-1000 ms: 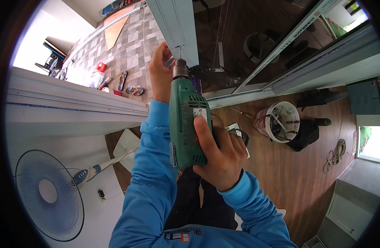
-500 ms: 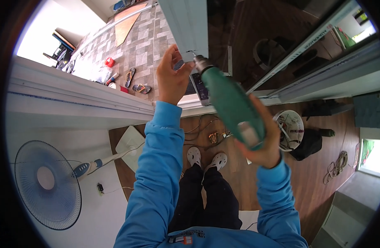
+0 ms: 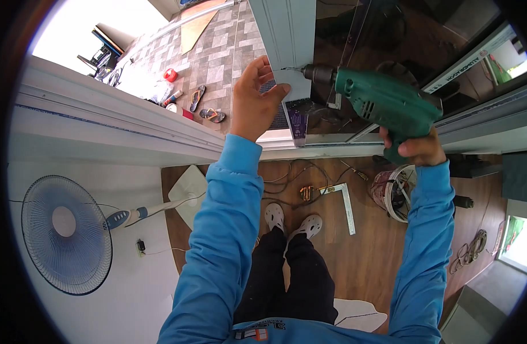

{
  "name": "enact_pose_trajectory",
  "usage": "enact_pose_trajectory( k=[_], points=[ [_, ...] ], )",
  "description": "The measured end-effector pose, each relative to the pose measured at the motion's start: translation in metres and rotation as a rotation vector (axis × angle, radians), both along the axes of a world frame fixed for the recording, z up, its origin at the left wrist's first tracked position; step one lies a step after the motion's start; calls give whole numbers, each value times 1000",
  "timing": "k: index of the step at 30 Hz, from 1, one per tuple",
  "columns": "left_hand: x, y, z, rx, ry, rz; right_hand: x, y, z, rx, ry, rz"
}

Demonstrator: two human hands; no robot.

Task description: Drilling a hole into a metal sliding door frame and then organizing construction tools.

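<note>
White strip label (image 3: 475, 57) with dark print, long and narrow, running diagonally along the metal frame rail at upper right. Small purple label (image 3: 297, 121), rectangular with pale print, stuck on the lower end of the white post, just right of the left hand (image 3: 255, 97). Green-and-white package or sign (image 3: 500, 67), partly cut off, at the far upper right edge. No screens.
</note>
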State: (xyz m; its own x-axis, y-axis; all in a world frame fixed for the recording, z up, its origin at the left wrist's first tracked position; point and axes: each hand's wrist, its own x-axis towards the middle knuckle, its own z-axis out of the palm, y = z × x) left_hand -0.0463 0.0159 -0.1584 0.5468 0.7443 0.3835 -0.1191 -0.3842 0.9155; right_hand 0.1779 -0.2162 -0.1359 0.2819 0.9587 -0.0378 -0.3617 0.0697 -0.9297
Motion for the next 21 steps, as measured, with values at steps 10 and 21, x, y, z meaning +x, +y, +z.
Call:
enact_pose_trajectory(
  k=[10,21],
  points=[
    [3,0,0,70,-7,-29,-112,-42,-18,47,-368,-282],
    [1,7,0,19,-16,5,-228,-47,-78,-105,-743,-615]
  ],
)
